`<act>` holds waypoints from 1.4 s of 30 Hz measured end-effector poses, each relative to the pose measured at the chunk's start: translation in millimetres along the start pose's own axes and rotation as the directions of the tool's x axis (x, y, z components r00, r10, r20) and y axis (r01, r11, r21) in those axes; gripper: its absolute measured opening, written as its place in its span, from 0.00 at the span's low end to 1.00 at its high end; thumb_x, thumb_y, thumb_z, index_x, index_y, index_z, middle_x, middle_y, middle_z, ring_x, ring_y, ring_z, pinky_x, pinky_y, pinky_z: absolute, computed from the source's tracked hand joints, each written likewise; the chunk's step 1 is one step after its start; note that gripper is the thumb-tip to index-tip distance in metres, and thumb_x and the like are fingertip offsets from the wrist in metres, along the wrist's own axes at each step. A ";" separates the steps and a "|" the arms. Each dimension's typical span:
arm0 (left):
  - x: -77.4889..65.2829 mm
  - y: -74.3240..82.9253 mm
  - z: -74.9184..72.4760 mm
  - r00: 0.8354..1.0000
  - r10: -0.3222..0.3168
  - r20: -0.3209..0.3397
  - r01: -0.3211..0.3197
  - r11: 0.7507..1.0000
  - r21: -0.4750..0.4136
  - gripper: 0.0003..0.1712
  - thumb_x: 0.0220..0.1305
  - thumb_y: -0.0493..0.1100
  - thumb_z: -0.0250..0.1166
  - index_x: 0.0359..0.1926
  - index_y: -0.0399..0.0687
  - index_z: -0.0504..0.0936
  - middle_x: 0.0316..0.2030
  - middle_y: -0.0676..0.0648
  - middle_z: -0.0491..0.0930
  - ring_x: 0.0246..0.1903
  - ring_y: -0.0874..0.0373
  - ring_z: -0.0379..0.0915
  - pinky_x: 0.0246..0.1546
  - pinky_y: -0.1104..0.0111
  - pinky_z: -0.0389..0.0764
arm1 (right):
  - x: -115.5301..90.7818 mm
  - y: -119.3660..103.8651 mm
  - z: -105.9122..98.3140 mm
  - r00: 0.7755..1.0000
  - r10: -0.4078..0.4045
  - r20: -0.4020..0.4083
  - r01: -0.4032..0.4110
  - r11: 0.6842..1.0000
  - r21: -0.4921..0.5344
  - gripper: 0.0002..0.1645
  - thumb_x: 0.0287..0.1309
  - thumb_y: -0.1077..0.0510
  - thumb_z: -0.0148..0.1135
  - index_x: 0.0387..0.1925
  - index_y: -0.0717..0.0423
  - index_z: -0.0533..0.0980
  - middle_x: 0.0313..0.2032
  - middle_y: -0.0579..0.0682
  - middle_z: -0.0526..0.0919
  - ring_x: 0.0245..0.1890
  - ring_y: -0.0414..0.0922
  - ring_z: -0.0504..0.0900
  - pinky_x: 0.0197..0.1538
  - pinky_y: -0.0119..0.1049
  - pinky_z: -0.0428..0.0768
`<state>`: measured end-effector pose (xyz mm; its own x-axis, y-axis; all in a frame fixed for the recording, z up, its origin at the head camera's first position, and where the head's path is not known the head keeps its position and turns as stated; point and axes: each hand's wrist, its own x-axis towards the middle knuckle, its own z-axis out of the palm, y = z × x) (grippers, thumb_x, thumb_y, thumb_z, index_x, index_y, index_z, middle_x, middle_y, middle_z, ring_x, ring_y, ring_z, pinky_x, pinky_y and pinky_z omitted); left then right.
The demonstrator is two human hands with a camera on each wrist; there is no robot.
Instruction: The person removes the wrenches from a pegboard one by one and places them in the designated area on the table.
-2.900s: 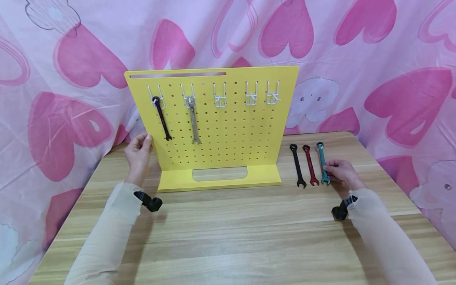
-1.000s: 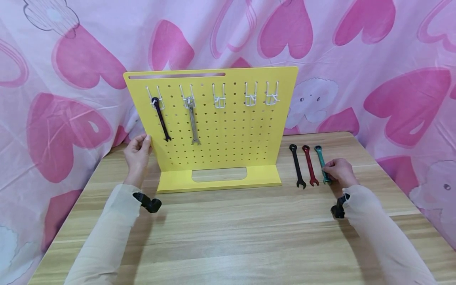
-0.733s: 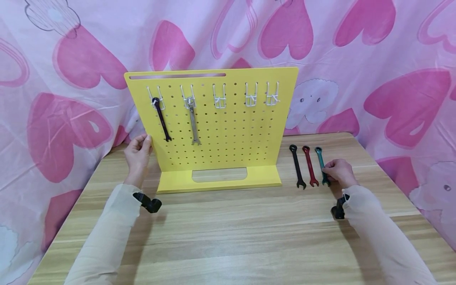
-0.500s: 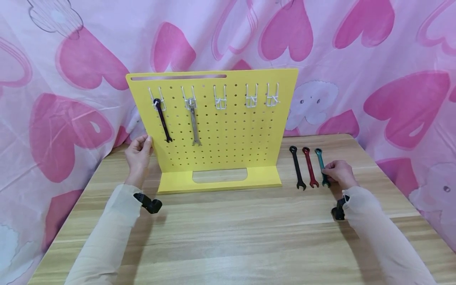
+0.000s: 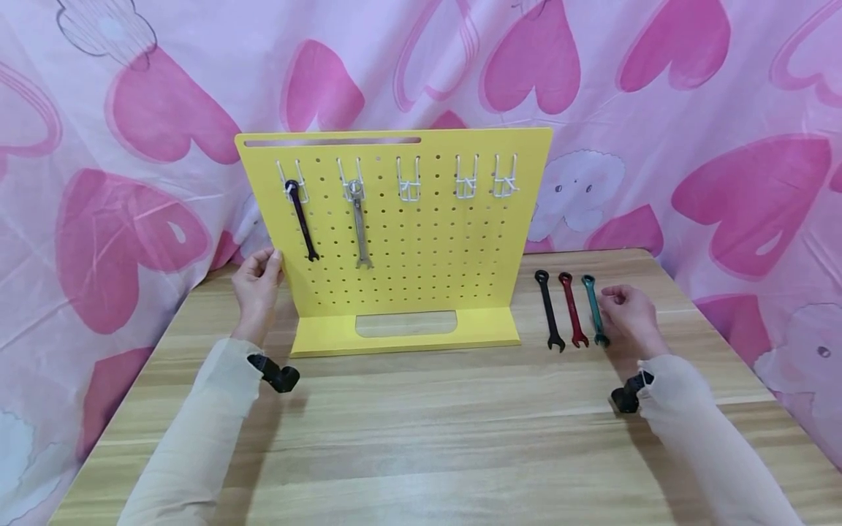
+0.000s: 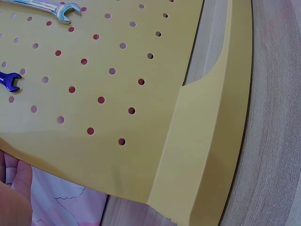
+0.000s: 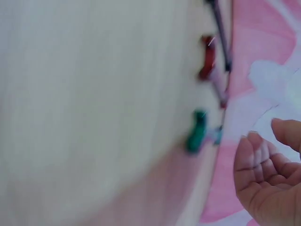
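Observation:
In the head view my left hand (image 5: 256, 288) holds the left edge of a yellow pegboard (image 5: 490, 325), thumb at the edge. The left wrist view shows part of the left hand (image 6: 16, 197) at that edge. My right hand (image 5: 630, 315) is just right of a teal-green combination wrench (image 5: 595, 310), holding nothing. A gap between thumb and curved fingers of the right hand (image 7: 268, 179) shows in the right wrist view. Left of the green wrench lie a red wrench (image 5: 573, 310) and a black wrench (image 5: 549, 310), roughly in a row.
On the board's left hooks hang a dark purple wrench (image 5: 302, 220) and a silver wrench (image 5: 359, 226). Three white wire hooks (image 5: 409, 191) to their right bear nothing. The board stands on a wooden table (image 5: 421, 438), before a pink heart-patterned curtain (image 5: 756, 204).
My right hand pulled the green wrench slightly nearer, in line with the others, then let go and moved a little away from it. My left hand stayed at the board's edge.

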<state>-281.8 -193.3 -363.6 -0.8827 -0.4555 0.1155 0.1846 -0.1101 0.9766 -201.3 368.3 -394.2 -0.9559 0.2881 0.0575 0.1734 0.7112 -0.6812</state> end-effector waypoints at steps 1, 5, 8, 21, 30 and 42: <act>0.2 -0.1 0.0 1.000 0.008 0.001 -0.008 1.000 0.004 0.02 0.61 0.40 0.64 0.34 0.55 0.81 0.24 0.57 0.74 0.27 0.68 0.69 0.29 0.83 0.76 | -1.4 -6.2 1.3 1.000 -0.018 -0.022 0.019 0.999 0.026 0.22 0.67 0.54 0.49 0.51 0.70 0.71 0.39 0.59 0.76 0.31 0.36 0.73 0.33 0.24 0.73; 0.3 0.0 0.0 1.000 0.029 0.004 -0.029 1.000 0.010 0.02 0.62 0.41 0.63 0.33 0.54 0.81 0.22 0.59 0.75 0.26 0.69 0.69 0.29 0.83 0.76 | -5.9 -36.9 13.5 0.991 -0.075 -0.110 0.094 0.979 0.182 0.20 0.66 0.55 0.52 0.50 0.68 0.73 0.32 0.45 0.76 0.25 0.26 0.73 0.29 0.17 0.76; 0.1 0.1 0.2 1.000 0.027 -0.003 -0.027 1.000 0.001 0.03 0.62 0.40 0.63 0.32 0.54 0.80 0.22 0.58 0.74 0.26 0.67 0.70 0.30 0.82 0.77 | -9.1 -63.6 28.1 0.983 -0.115 -0.143 0.156 0.934 0.323 0.19 0.65 0.58 0.54 0.50 0.70 0.73 0.29 0.38 0.76 0.25 0.27 0.76 0.31 0.18 0.78; 0.5 0.4 0.0 1.000 0.027 -0.002 -0.027 0.999 0.023 0.05 0.61 0.41 0.64 0.30 0.58 0.78 0.22 0.59 0.74 0.27 0.68 0.70 0.31 0.82 0.77 | -22.8 -164.6 89.7 0.948 -0.300 -0.107 0.300 0.726 0.619 0.13 0.61 0.67 0.57 0.45 0.73 0.73 0.34 0.56 0.78 0.27 0.34 0.78 0.36 0.26 0.82; -0.7 2.4 0.2 1.000 0.014 0.003 -0.014 1.000 0.015 0.01 0.61 0.41 0.64 0.33 0.53 0.79 0.23 0.57 0.73 0.28 0.67 0.69 0.31 0.82 0.77 | -30.4 -213.3 121.2 0.917 -0.388 -0.094 0.351 0.669 0.656 0.11 0.59 0.68 0.59 0.43 0.72 0.74 0.35 0.65 0.79 0.28 0.34 0.78 0.37 0.28 0.82; 0.0 0.1 -0.7 0.999 0.043 0.005 -0.043 0.997 0.064 0.03 0.61 0.43 0.64 0.34 0.50 0.79 0.21 0.59 0.73 0.27 0.66 0.69 0.31 0.81 0.78 | -34.0 -251.7 155.7 0.912 -0.407 -0.044 0.316 0.634 0.706 0.14 0.59 0.66 0.60 0.46 0.69 0.75 0.40 0.63 0.81 0.33 0.36 0.77 0.39 0.26 0.79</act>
<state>-281.4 -194.0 -363.7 -0.8763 -0.4549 0.1584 0.1946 -0.0336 0.9803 -249.4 79.6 -338.3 -0.9323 0.0016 0.3616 -0.3600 0.0893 -0.9287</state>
